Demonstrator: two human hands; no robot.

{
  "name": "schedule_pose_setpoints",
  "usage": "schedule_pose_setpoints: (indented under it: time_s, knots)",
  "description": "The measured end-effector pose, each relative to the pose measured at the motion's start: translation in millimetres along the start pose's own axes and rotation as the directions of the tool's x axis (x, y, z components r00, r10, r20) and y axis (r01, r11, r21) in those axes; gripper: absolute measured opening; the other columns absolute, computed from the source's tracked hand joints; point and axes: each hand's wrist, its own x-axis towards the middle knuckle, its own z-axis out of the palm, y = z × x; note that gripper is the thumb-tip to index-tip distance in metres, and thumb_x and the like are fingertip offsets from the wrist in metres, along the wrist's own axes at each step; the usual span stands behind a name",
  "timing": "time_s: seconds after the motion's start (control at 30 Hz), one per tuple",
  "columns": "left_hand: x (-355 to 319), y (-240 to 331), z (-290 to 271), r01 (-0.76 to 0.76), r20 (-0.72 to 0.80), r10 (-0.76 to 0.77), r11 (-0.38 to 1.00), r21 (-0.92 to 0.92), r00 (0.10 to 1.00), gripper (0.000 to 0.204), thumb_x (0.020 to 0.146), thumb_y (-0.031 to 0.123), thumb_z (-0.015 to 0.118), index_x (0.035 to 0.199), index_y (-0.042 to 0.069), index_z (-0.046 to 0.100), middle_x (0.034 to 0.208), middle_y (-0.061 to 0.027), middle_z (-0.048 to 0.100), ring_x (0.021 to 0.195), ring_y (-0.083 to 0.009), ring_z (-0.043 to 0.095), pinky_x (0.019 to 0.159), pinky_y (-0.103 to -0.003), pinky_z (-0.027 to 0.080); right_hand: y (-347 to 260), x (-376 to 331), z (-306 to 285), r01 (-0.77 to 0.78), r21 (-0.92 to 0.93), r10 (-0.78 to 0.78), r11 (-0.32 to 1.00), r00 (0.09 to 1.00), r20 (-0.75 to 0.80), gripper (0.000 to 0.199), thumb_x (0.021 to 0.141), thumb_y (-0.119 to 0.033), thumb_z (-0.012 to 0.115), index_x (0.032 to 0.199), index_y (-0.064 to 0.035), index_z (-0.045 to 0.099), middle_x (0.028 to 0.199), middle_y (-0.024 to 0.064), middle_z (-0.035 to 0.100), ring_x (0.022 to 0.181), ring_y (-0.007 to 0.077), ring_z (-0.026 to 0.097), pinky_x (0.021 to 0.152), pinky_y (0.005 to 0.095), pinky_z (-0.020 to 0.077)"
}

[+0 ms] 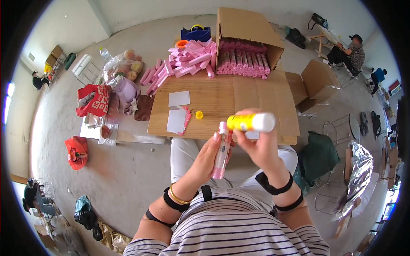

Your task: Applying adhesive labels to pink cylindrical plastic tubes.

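My left hand (206,158) is closed round a slim clear tube with pink ends (222,149), held upright-ish and slightly tilted above my lap. A yellow and white glue stick (256,122) lies in the grip of my right hand (264,147). Its yellow end is at the top of the tube; whether they touch I cannot tell. On the wooden table (213,96) beyond my hands are a small yellow cap (199,114), pink printed strips (187,121) and two stacks of white paper (179,98), (175,121).
A cardboard box (245,25) full of pink tubes stands at the table's back, beside a loose heap of pink pieces (192,57). Behind the heap sits a blue tape dispenser (195,34). Bags, including a red one (94,100), are at left; an opened carton (318,81) is at right.
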Motion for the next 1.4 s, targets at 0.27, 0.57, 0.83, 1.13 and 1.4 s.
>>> schedule_pose_setpoints:
  time_s: [0.27,0.57,0.83,1.13,1.4]
  knots:
    - [-18,10,8,-0.014,0.082,0.021,0.997,-0.077,0.996,0.056,0.099,0.053,0.029,0.107,0.004,0.053,0.073,-0.0026,0.054,0.059,-0.0076,0.047,0.053,-0.02,0.037,-30,-21,-14,-0.102,0.189,0.108,0.977,0.994,-0.022,0.027,0.077,-0.005,0.07,0.101,0.0011,0.061,0.098,0.011,0.064,0.087,0.0222,0.064,0.078,0.0311,0.0497]
    - [-12,-1,15,-0.266,-0.109,0.259,0.963,-0.046,0.96,0.049,0.1,0.05,0.031,0.106,0.006,0.053,0.082,-0.002,0.055,0.07,-0.0083,0.052,0.062,-0.022,0.043,-47,-45,6,0.034,0.047,-0.035,0.998,0.999,0.026,0.037,0.073,-0.006,0.074,0.106,-0.0042,0.056,0.096,0.0126,0.061,0.082,0.0287,0.064,0.07,0.0336,0.0528]
    - [-16,7,13,-0.21,-0.09,0.206,0.977,-0.026,0.974,0.052,0.1,0.051,0.03,0.104,0.004,0.053,0.076,-0.0027,0.054,0.064,-0.0081,0.049,0.057,-0.021,0.04,-46,-57,-8,-0.017,0.237,0.018,0.971,1.0,-0.002,0.034,0.073,-0.001,0.07,0.104,0.0014,0.057,0.1,0.0146,0.059,0.088,0.0238,0.06,0.077,0.0318,0.0493]
    - [-18,-6,19,-0.395,-0.021,0.407,0.896,0.201,0.913,0.051,0.101,0.046,0.028,0.123,0.004,0.048,0.093,-0.002,0.058,0.077,-0.0079,0.054,0.067,-0.02,0.046,-43,-27,-7,0.124,0.017,-0.124,0.992,0.992,-0.023,0.042,0.073,-0.005,0.072,0.112,-0.0041,0.055,0.103,0.0139,0.059,0.09,0.0292,0.062,0.076,0.0349,0.0515]
    - [-19,3,6,-0.225,0.159,0.208,0.969,0.101,0.965,0.058,0.099,0.052,0.025,0.109,0.002,0.052,0.079,-0.0036,0.054,0.067,-0.0074,0.048,0.059,-0.021,0.038,22,-5,4,-0.221,0.451,0.33,0.865,0.927,-0.179,0.024,0.085,-0.015,0.067,0.101,0.0016,0.061,0.093,0.0096,0.067,0.082,0.0171,0.064,0.073,0.0281,0.0493]
